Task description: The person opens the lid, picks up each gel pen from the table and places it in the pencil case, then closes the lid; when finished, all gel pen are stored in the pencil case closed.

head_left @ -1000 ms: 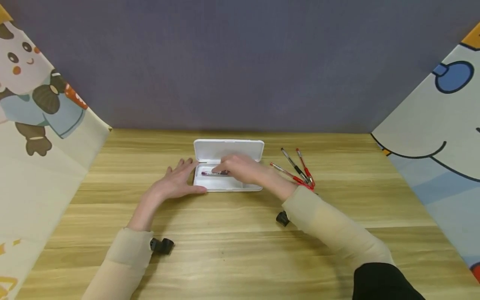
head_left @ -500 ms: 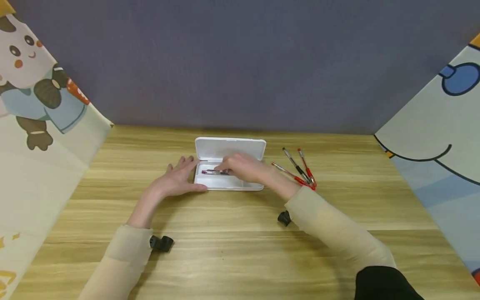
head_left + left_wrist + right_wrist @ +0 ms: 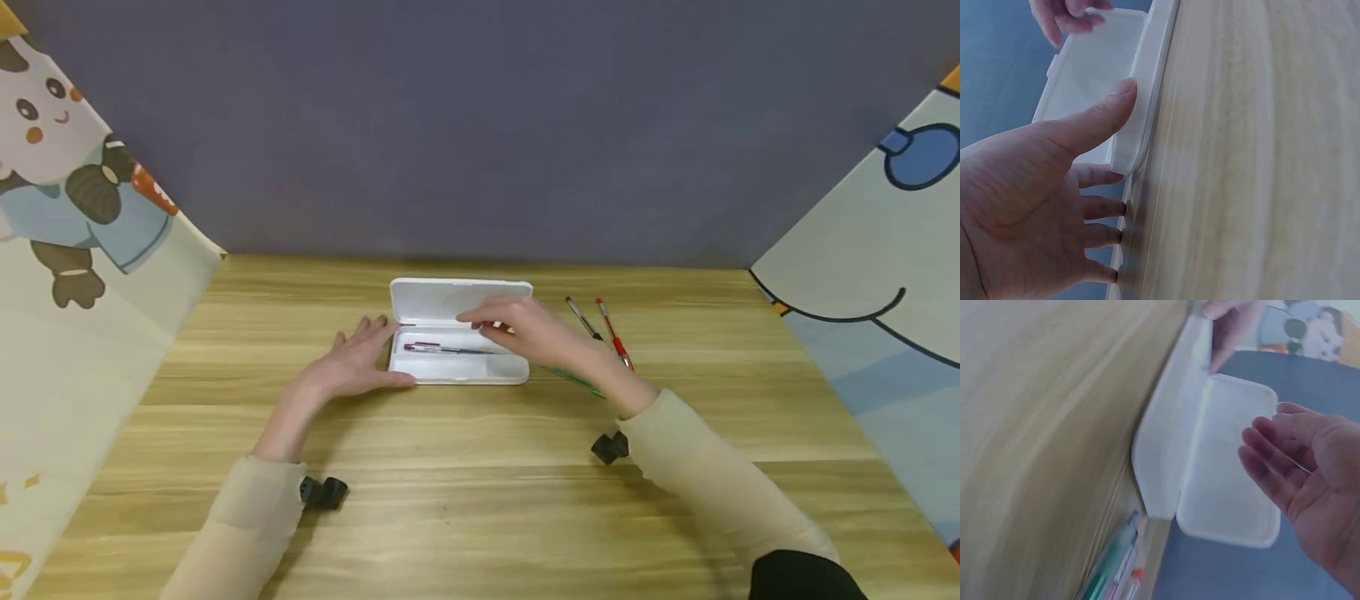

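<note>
- Here, a white case [image 3: 457, 371] lies open on the tabletop, near the middle of its far edge, with the lid [image 3: 459, 298] standing up at the back
- One pen [image 3: 442, 349] lies lengthwise inside the tray of the case
- The left hand [image 3: 352, 362] rests flat at the case's left end, fingers straight and spread; in the left wrist view its thumb [image 3: 1094, 122] presses along the case's near rim [image 3: 1138, 119]
- The right hand [image 3: 543, 337] hovers above the right end of the case with fingers loosely extended toward the lid, holding nothing; the right wrist view shows its palm [image 3: 1310, 481] open, just beside the lid [image 3: 1229, 462] and not touching it
- A green pen [image 3: 577, 382] lies on the tabletop under the right wrist, just beside the case's right end
- Two more pens, one black [image 3: 581, 317] and one red [image 3: 613, 333], lie side by side further toward the right edge, near the hand
- Both forearms wear beige sleeves [image 3: 247, 517], each with a small black camera [image 3: 324, 492] at the wrist
</note>
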Demonstrator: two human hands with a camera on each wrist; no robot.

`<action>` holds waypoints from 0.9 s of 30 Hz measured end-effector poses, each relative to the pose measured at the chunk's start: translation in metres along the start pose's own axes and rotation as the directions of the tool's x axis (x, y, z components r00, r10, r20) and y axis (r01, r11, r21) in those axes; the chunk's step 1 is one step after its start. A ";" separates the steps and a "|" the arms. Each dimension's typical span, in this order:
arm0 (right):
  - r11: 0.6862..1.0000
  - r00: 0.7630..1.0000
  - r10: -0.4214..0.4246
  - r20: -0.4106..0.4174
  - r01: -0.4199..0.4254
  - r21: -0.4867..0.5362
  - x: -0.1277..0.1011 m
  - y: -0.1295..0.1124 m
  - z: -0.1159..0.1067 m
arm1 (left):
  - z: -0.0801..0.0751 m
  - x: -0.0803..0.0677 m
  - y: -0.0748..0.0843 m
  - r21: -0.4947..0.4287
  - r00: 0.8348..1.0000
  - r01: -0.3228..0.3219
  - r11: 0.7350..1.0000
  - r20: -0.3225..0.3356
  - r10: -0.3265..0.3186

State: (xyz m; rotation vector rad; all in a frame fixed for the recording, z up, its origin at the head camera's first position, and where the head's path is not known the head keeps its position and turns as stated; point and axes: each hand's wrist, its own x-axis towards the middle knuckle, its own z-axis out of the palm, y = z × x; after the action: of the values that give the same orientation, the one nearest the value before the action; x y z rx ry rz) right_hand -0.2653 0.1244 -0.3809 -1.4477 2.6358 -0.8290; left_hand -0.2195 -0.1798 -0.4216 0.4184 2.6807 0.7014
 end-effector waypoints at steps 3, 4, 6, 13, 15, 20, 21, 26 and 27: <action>0.997 0.996 0.036 -0.083 -0.030 0.065 -0.020 0.005 -0.010 | 0.001 0.001 0.002 0.003 1.000 -0.001 1.000 0.005 0.001; 0.996 0.993 0.047 -0.112 -0.038 0.079 -0.026 0.007 -0.012 | 0.001 0.001 0.002 0.005 1.000 0.000 1.000 0.006 0.000; 0.993 0.983 0.067 -0.168 -0.049 0.110 -0.038 0.013 -0.018 | 0.002 0.002 0.003 0.011 1.000 0.001 1.000 0.007 -0.001; 0.985 0.929 0.167 -0.329 -0.145 0.089 -0.077 0.037 -0.034 | 0.000 0.002 0.004 0.015 1.000 0.012 1.000 0.011 -0.012; 0.978 0.910 0.210 -0.358 -0.195 0.078 -0.085 0.043 -0.038 | 0.000 0.002 0.004 0.015 1.000 0.013 1.000 0.010 -0.014; 0.952 0.868 0.306 -0.391 -0.289 0.102 -0.103 0.056 -0.045 | 0.001 0.001 0.003 0.010 1.000 0.019 1.000 0.016 -0.019; 0.946 0.862 0.324 -0.390 -0.303 0.114 -0.106 0.059 -0.045 | 0.001 0.001 0.003 0.008 1.000 0.019 1.000 0.017 -0.020; 0.920 0.849 0.392 -0.353 -0.358 0.160 -0.116 0.075 -0.046 | 0.001 0.000 0.001 0.008 1.000 0.025 1.000 0.013 -0.025; 0.915 0.850 0.403 -0.339 -0.371 0.158 -0.118 0.078 -0.046 | 0.001 0.000 0.000 0.009 1.000 0.025 1.000 0.012 -0.025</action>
State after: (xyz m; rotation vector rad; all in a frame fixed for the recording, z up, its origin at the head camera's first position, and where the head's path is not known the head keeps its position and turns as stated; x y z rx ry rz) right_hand -0.2714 0.2714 -0.4042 -0.7444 2.9518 -1.2391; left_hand -0.2188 -0.1794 -0.4222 0.3893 2.6739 0.6786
